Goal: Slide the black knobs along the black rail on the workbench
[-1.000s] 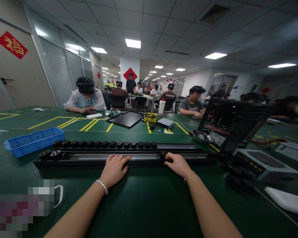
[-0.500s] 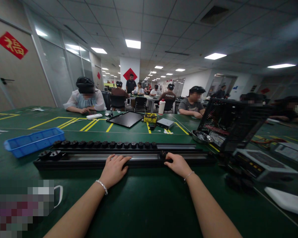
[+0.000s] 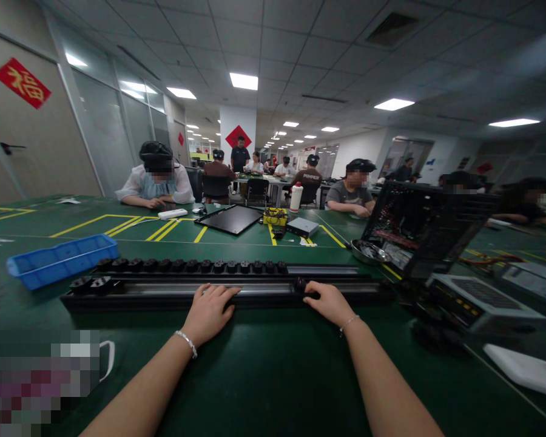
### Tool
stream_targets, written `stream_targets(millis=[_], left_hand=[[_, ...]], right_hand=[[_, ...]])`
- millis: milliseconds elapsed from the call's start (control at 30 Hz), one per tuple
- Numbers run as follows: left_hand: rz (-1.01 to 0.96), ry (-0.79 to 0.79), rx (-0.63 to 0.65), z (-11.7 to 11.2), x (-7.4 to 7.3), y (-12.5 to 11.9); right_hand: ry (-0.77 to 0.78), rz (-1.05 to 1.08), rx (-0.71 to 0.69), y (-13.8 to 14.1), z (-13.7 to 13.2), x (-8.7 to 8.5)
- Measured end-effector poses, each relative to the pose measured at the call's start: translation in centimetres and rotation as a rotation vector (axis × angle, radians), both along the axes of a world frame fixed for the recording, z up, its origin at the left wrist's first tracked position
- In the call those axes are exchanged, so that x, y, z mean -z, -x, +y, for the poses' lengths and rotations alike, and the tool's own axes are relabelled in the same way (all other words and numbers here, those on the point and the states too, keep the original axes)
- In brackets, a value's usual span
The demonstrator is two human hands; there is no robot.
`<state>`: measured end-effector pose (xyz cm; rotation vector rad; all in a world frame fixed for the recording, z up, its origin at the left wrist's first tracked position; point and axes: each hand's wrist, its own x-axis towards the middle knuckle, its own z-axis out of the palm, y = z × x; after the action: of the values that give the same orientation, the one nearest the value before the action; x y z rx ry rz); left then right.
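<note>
One room (image 3: 291,48) had a green table (image 3: 264,376) and blue tray (image 3: 64,261). The left hand (image 3: 212,312) lay loose on a rail (image 3: 136,302); right hand (image 3: 331,303), grip unclear.

My view is dim overall, lit from above by bright white rectangular ceiling panels (image 3: 244,81) that throw glare onto the grey glass partition (image 3: 97,109) at far left. Before me the long black channel (image 3: 155,298) swallows light; its silvery strip (image 3: 264,289) gleams. The right edge stretches and softens; blocky pixels mask the near-left corner.
</note>
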<state>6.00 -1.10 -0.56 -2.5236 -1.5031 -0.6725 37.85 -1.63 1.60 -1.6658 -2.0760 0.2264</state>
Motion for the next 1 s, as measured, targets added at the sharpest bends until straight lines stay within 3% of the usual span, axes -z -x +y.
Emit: stream_targets(millis=[1000], left_hand=[[-0.002, 0.023, -0.005, -0.11, -0.24, 0.02]], right_hand=[[0.015, -0.019, 0.029, -0.37, 0.02, -0.08]])
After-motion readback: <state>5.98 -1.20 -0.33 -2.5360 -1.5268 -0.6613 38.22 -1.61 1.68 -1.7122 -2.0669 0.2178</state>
